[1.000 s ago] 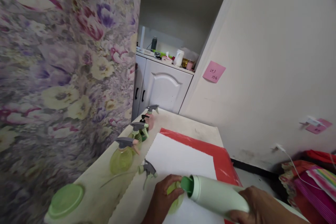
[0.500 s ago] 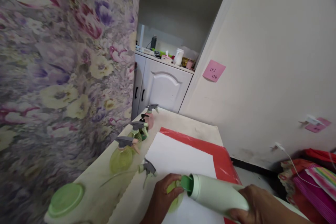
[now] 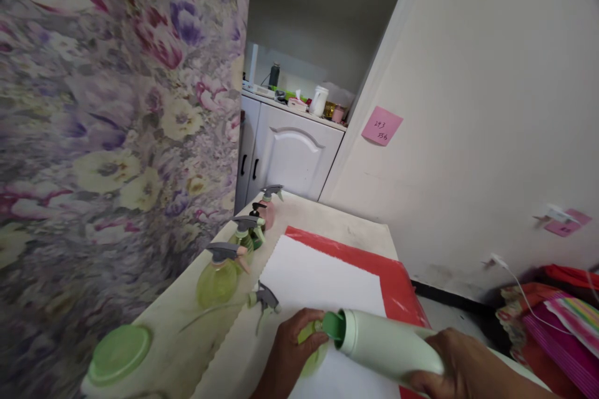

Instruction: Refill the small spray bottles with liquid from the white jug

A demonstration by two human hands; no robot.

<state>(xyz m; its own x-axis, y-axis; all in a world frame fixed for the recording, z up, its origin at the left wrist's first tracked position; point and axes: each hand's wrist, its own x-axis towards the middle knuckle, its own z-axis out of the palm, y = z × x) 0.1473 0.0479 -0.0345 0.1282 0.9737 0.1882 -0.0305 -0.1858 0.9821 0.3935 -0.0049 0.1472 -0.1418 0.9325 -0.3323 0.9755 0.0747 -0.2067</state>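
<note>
Holding unchanged from a second ago: left hand (image 3: 290,355) closed round small yellow-green bottle (image 3: 312,358), at 6 o'clock on white sheet (image 3: 322,280). Right hand (image 3: 468,371) grips tipped pale green container (image 3: 388,346), spout at bottle mouth. Loose spray head (image 3: 266,300) at 10 o'clock of left hand. Pouring posture persists.

Yellow-green bottle (image 3: 312,358) mostly hidden under left hand (image 3: 290,355); right hand (image 3: 463,368) cropped below.

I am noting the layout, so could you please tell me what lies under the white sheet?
A red mat shows beyond the far and right edges of the white sheet; the sheet covers the rest of it.
</note>
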